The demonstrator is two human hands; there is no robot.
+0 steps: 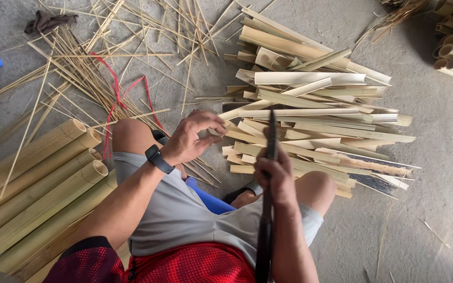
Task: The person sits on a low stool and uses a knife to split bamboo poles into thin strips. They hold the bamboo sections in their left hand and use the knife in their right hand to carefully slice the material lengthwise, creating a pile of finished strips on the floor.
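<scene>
While my right hand [278,175] is closed around the handle of a long dark blade [271,137], its edge points away from my fingers toward the pile of split bamboo slats [315,112]. My left hand [190,137], wearing a black wristwatch [158,158], pinches the near end of one pale slat [237,111] between thumb and fingertips. Whole bamboo culms [38,183] lie beyond my left elbow; thin slivers [79,73] are scattered ahead of that hand.
</scene>
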